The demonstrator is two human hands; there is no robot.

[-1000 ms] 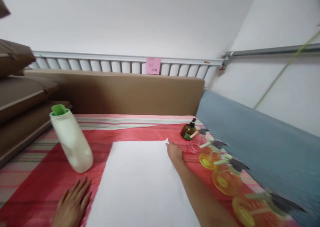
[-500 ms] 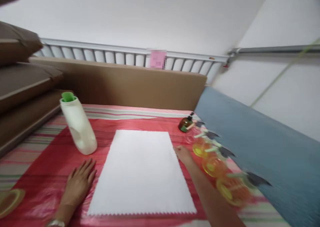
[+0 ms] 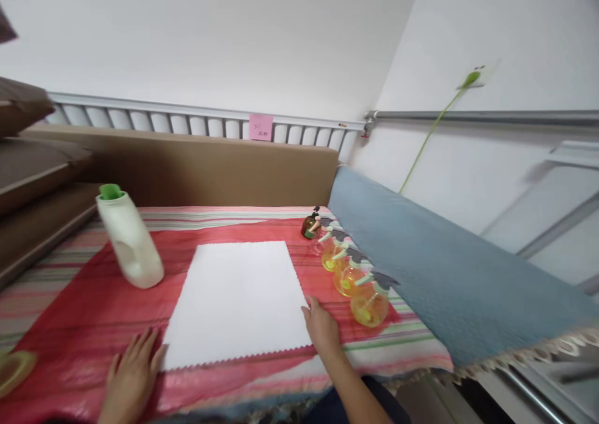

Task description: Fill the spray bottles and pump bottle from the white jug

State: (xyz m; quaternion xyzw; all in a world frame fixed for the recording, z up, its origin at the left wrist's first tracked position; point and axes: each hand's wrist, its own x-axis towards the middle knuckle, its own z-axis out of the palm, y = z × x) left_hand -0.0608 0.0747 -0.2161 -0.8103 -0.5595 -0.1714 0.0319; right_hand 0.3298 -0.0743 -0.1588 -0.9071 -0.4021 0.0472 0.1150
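Observation:
A white cloth (image 3: 238, 305) with zigzag-cut edges lies flat on a red plastic sheet (image 3: 173, 237). My left hand (image 3: 133, 374) is open, palm down on the red sheet, its fingertips beside the cloth's near left corner. My right hand (image 3: 322, 330) is at the cloth's right edge near the front corner. Its thumb and forefinger touch the edge and look slightly apart; the other fingers are partly hidden. Left of the cloth stands a whitish plastic bottle (image 3: 131, 243) with a green cap (image 3: 111, 191).
Several round spray bottles with yellow liquid (image 3: 369, 305) line the right side, with a brown bottle (image 3: 309, 226) behind them. A tape roll (image 3: 16, 371) lies at the left. Cardboard boxes (image 3: 42, 162) are stacked left; a cardboard panel (image 3: 210, 168) stands at the back before a radiator (image 3: 178, 123).
The view has turned right and pulled back. My right hand has slid along the cloth's right edge toward the near corner. My left hand stays flat at the left, nearer the front.

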